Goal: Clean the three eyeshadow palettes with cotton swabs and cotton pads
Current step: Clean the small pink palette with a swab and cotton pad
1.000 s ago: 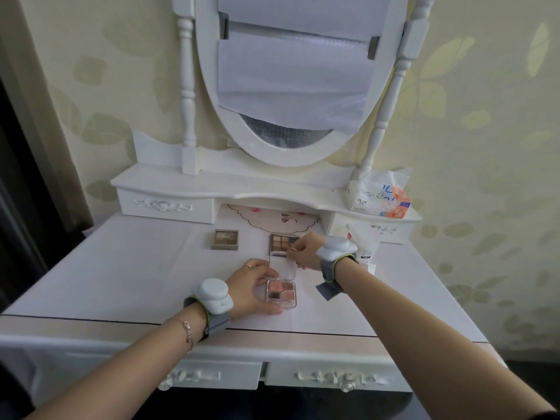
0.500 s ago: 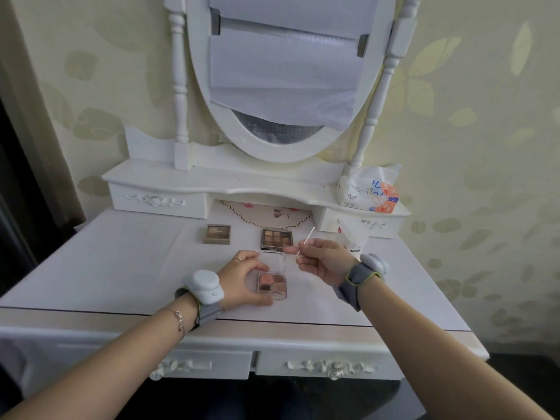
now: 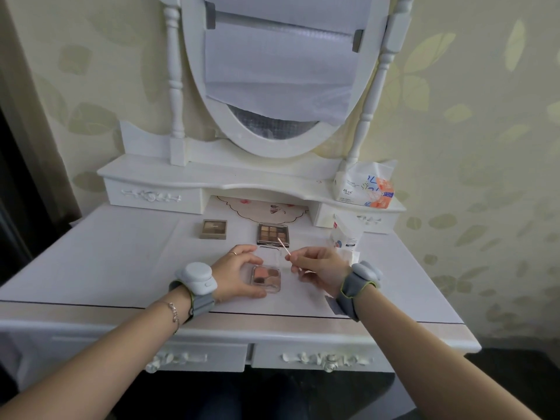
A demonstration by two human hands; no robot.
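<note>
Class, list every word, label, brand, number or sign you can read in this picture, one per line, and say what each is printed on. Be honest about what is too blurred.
Nothing can be read with certainty.
Tissue pack on the shelf: blue characters and a small dark label, too blurred to read.
Small white pack on the table: red patch and dark print, too small to read.
Brown palette: faint mark on the lid, unreadable.
</note>
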